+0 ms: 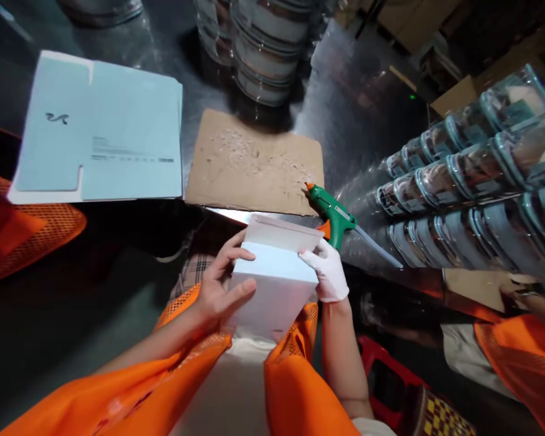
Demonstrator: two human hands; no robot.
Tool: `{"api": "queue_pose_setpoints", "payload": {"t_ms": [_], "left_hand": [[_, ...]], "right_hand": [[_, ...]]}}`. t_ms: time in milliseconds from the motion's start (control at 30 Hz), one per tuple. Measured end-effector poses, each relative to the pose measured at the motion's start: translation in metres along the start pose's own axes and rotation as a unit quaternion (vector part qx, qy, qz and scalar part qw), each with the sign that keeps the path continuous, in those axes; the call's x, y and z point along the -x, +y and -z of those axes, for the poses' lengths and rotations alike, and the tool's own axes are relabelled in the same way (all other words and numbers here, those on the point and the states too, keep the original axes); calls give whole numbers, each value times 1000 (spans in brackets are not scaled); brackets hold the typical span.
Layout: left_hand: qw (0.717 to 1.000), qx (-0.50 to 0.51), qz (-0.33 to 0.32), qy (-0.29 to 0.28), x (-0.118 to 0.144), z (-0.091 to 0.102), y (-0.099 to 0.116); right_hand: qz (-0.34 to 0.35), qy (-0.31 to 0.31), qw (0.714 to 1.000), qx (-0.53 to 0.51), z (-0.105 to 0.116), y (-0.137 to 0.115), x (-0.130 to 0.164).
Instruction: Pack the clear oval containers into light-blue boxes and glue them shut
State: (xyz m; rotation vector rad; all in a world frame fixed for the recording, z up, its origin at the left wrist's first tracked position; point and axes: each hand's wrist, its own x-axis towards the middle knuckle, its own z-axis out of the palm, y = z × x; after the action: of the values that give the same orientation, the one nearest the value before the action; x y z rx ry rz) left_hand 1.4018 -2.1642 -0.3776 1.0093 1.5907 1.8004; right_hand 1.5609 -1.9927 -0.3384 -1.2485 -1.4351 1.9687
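Note:
A white folded paper box (pixel 272 290), with a flap standing up at its far side, is held over my lap. My bare left hand (pixel 224 278) grips its left side, thumb and fingers bent against the card. On the right, my right hand (pixel 327 271) in a white glove pinches the box's upper right edge. Just beyond that hand lies a green hot glue gun (pixel 336 212) with an orange nozzle and trigger. Its nozzle rests by a brown cardboard piece (pixel 254 163) marked with dried glue strands. The box's underside is hidden from me.
Flat light-blue printed box sheets (pixel 131 133) are stacked at the table's left. Stacked clear round containers (pixel 272 54) stand at the back. Rows of similar containers (pixel 463 175) line the right. A red stool (pixel 386 381) and another person in an orange vest (pixel 522 345) are at right.

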Motion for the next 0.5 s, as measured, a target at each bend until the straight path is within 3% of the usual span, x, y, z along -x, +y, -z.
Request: {"api": "queue_pose_setpoints", "payload": {"t_ms": [100,200,300,400,500], "left_hand": [[997,64,9,36,1,-4,-5],[996,87,2,17,-1,1,-9],[999,31,31,-25,-2,9,-10],[998,12,56,-28,-1,10,-7],[999,6,43,-10,-1,11,-3]], "right_hand": [[84,-90,991,45,19,2,8],[169,-200,959,112,33,-2,18],[220,-206,934,190,31,-3,21],[258,-216,917,214,22,2,20],[255,-186,925,212,23,9,23]]}}
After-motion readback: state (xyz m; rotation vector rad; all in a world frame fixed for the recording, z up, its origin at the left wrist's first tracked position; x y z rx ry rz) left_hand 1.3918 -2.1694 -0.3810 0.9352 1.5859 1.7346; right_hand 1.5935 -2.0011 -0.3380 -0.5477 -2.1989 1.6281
